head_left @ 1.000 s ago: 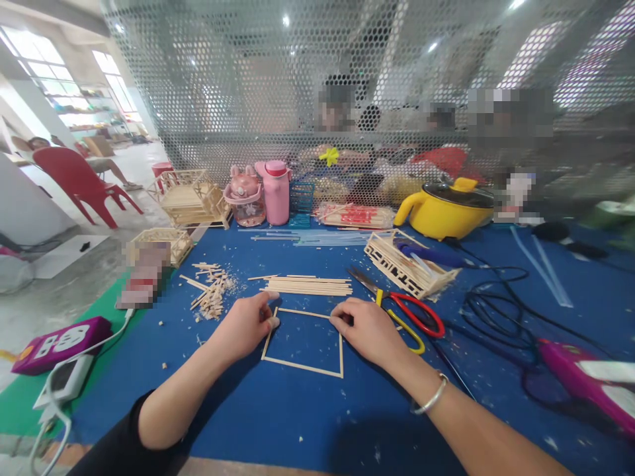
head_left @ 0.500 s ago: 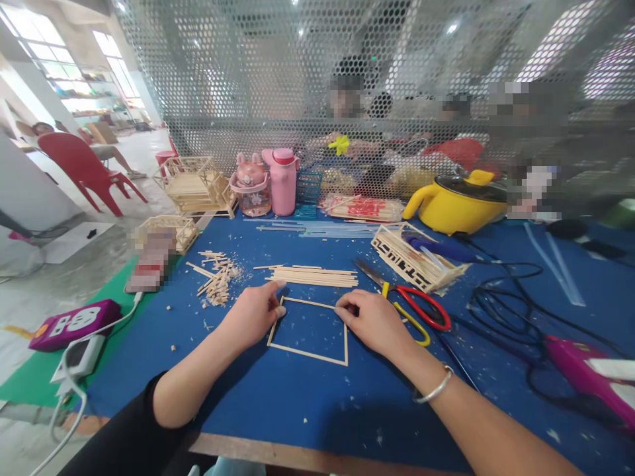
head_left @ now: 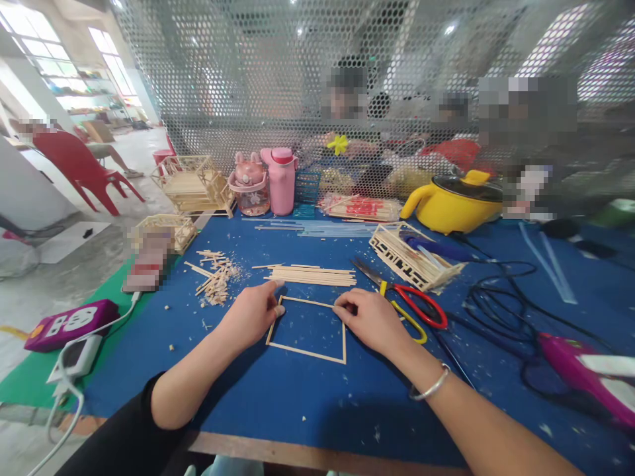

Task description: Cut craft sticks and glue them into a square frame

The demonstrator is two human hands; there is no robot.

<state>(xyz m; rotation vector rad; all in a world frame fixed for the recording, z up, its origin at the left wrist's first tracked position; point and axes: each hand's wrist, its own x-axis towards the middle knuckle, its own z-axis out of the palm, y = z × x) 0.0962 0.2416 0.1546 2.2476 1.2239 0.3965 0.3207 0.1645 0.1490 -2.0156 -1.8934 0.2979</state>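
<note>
Where your hands are: both sit at the far corners of the square stick frame (head_left: pixel 307 354), which lies flat on the blue table mat (head_left: pixel 317 410) right in front of you.
Left hand (head_left: pixel 253 314): your thumb and forefinger are closed on the frame's far left corner, the other fingers curled under.
Right hand (head_left: pixel 370 320): your fingers are curled, their tips clamped on the far right corner; a silver bracelet (head_left: pixel 430 387) sits on that wrist.
Frame: four thin sticks make a closed square, and the near side and its two corners are free of your hands.
Step in hand: by my reading, you are pressing the two far joints so they hold square. No glue is visible at this size.
Next move calls for: a slow, even easing of both grips, I judge, since sticks this thin shift easily.
Close by: a bundle of long sticks (head_left: pixel 312 274) lies just beyond the frame. Red-and-yellow scissors (head_left: pixel 366 271) lie just right of your right hand.
Further off: a pile of stick offcuts (head_left: pixel 215 284) lies to the left, and a stick-built tray (head_left: pixel 411 261) beyond the scissors.
</note>
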